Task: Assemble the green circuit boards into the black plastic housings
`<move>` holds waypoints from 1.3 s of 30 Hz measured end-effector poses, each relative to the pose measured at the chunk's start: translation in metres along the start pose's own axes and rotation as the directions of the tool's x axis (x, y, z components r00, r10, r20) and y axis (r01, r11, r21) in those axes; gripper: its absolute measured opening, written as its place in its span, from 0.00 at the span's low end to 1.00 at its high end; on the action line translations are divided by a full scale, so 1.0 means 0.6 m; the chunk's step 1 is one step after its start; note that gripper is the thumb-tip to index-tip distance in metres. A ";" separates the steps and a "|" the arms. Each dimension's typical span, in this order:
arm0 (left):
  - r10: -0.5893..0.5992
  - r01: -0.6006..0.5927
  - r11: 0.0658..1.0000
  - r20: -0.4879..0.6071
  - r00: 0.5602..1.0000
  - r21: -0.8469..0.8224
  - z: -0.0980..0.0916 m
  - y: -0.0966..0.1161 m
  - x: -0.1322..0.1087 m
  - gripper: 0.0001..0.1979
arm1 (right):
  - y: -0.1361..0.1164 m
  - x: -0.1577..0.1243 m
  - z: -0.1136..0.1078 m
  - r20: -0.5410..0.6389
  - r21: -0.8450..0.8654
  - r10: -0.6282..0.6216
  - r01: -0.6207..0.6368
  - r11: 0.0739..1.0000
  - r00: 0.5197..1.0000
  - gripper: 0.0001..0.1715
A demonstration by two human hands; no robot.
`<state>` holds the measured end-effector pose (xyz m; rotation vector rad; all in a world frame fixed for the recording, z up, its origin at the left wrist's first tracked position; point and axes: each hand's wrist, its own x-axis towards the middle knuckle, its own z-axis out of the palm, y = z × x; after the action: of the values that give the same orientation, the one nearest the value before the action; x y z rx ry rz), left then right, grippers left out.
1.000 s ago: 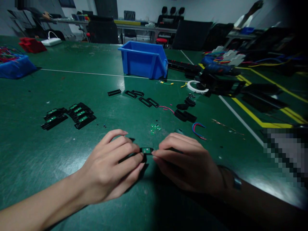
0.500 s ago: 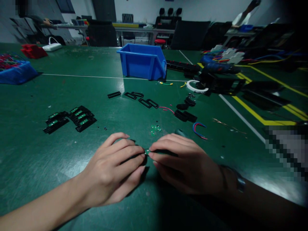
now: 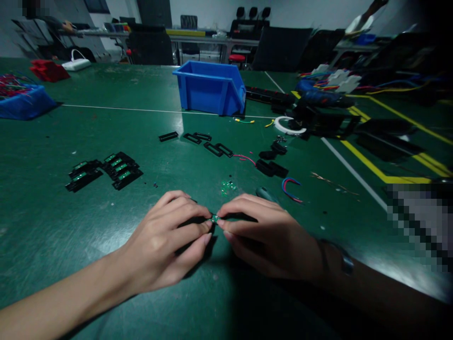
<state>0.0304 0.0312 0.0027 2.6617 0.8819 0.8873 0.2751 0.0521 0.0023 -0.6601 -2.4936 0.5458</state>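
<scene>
A small green circuit board point(image 3: 214, 219) shows between the fingertips at the middle of the view; most of it is covered by fingers. My left hand point(image 3: 163, 243) pinches its left side, fingers bent. From the other side, my right hand point(image 3: 272, 231) grips it with thumb and fingertips pressed together. Just beyond lies a loose cluster of tiny green boards point(image 3: 228, 187). A dark green tool handle point(image 3: 268, 194) pokes out behind my right hand. Off to the left, several black housings point(image 3: 122, 171) with green boards set in them lie in two groups.
Several black rectangular frames point(image 3: 213, 149) lie farther back, with black blocks point(image 3: 271, 168) and blue and red wires point(image 3: 290, 191) at right. Behind stands a blue bin point(image 3: 210, 89). Another blue bin point(image 3: 26, 105) of wires is at left, a white tape ring point(image 3: 286, 126) at right.
Both hands keep their pinch on the small circuit board, with the fingers shifted only slightly. The whole view has moved a little.
</scene>
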 end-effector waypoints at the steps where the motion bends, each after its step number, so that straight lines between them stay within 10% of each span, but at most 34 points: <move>1: -0.002 0.002 1.000 -0.001 1.000 -0.007 0.000 0.000 0.000 0.08 | 0.000 0.000 0.001 -0.003 0.010 -0.003 0.003 1.000 1.000 0.06; 39: -0.023 0.023 0.999 0.011 1.000 -0.032 0.002 0.000 0.000 0.07 | 0.002 -0.001 0.004 -0.067 0.068 0.033 -0.028 0.997 0.997 0.08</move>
<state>0.0312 0.0313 0.0015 2.6211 0.8869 0.8738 0.2747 0.0522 -0.0003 -0.6808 -2.3947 0.6053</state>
